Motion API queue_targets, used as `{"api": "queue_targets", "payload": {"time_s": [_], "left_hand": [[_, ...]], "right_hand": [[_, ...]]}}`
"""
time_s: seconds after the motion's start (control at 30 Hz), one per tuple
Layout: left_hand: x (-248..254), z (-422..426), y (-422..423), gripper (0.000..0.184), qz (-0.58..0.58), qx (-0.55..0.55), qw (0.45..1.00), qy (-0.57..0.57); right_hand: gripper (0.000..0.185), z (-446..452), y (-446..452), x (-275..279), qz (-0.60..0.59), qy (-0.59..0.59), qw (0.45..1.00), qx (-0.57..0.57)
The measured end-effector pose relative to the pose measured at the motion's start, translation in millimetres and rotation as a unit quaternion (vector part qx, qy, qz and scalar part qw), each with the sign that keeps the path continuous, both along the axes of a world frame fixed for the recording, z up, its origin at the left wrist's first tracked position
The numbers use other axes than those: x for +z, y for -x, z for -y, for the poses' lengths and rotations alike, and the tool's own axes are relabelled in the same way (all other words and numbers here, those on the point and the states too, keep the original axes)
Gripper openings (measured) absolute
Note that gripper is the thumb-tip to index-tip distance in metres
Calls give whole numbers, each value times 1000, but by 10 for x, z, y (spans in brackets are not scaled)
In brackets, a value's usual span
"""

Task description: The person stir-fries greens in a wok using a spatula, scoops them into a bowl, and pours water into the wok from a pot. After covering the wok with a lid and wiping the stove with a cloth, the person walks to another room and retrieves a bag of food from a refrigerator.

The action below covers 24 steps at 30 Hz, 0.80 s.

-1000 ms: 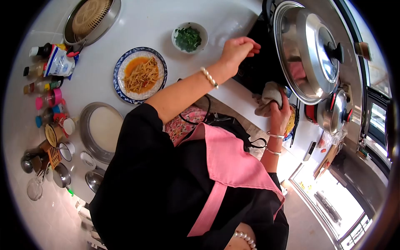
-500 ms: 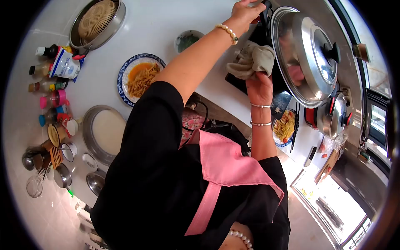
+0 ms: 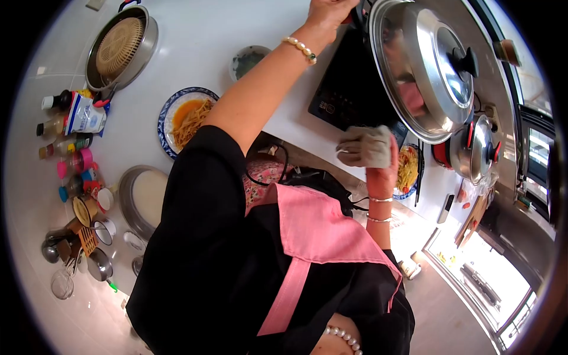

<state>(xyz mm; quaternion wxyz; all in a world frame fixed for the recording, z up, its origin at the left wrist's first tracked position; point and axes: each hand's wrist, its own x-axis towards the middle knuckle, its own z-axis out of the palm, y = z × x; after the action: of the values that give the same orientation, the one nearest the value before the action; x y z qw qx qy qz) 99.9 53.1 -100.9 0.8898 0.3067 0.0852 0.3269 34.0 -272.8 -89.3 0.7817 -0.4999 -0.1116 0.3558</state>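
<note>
At the top edge, my left hand [image 3: 331,15] is closed round the dark side handle [image 3: 357,21] of a large pan, its fingertips partly cut off by the frame. The pan is covered by a domed steel lid [image 3: 435,71] with a black knob. A black cooktop [image 3: 340,89] lies beside and below it. My right hand [image 3: 386,174] grips a crumpled grey-beige cloth [image 3: 365,148], held over the counter's front edge, apart from the pan. Just right of that hand is a plate of shredded yellow food [image 3: 407,171] with chopsticks [image 3: 420,171] alongside.
A blue-rimmed plate of noodle-like shreds [image 3: 189,124], a bowl with greens [image 3: 250,61] and a steel basin of pale liquid [image 3: 127,198] stand on the counter. Further left are a pan with a steamer rack [image 3: 120,47], several bottles [image 3: 65,145] and utensils. Another lidded pot [image 3: 476,151] stands right.
My right hand has drawn the cloth off the cooktop, down towards me, baring more of the black surface. My left hand keeps hold of the handle. The whole view has shifted slightly.
</note>
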Motion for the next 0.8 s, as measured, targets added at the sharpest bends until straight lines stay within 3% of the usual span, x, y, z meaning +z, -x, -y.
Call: {"api": "queue_targets", "payload": {"time_s": [0.07, 0.1, 0.17, 0.23, 0.3, 0.33, 0.37, 0.4, 0.47, 0.53, 0.63, 0.73, 0.77, 0.8], "left_hand": [[87, 51, 202, 18, -113, 21, 993, -12], [108, 94, 323, 25, -130, 41, 991, 13], [210, 308, 637, 13, -143, 89, 985, 22], [126, 501, 1002, 20, -200, -23, 978, 57], [-126, 687, 1421, 28, -165, -217, 961, 40], [-329, 828, 1554, 31, -168, -300, 932, 113], [-493, 987, 1686, 35, -171, -378, 891, 187], [-512, 1161, 1774, 38, -291, -396, 836, 245], [-518, 1434, 1810, 37, -331, -359, 785, 380], [-654, 1499, 1782, 38, -268, -330, 787, 446], [-749, 1431, 1622, 40, -258, -306, 815, 420], [-907, 1325, 1488, 41, -262, -321, 788, 456], [-652, 1352, 1459, 40, -315, -275, 806, 419], [-889, 1331, 1523, 40, -175, -350, 816, 425]], "right_hand": [[66, 248, -155, -41, 38, 38, 995, -84], [54, 264, -197, -16, 59, 33, 991, -119], [50, 311, -331, -5, 190, 197, 954, -122], [46, 334, -441, -85, 295, 322, 893, -110], [47, 380, -582, -328, 364, 376, 848, -83], [48, 380, -656, -413, 399, 400, 822, -69], [48, 283, -656, -358, 475, 441, 760, -45], [48, 143, -610, -309, 490, 428, 759, -39], [49, -92, -544, -343, 560, 412, 719, -5], [51, -382, -429, -294, 579, 369, 726, 32], [46, -822, -395, -266, 599, 297, 743, 26], [46, -961, -263, -254, 611, 264, 742, 85], [47, -958, -206, -247, 614, 265, 735, 108], [45, -906, -46, -292, 607, 183, 765, 114]]}}
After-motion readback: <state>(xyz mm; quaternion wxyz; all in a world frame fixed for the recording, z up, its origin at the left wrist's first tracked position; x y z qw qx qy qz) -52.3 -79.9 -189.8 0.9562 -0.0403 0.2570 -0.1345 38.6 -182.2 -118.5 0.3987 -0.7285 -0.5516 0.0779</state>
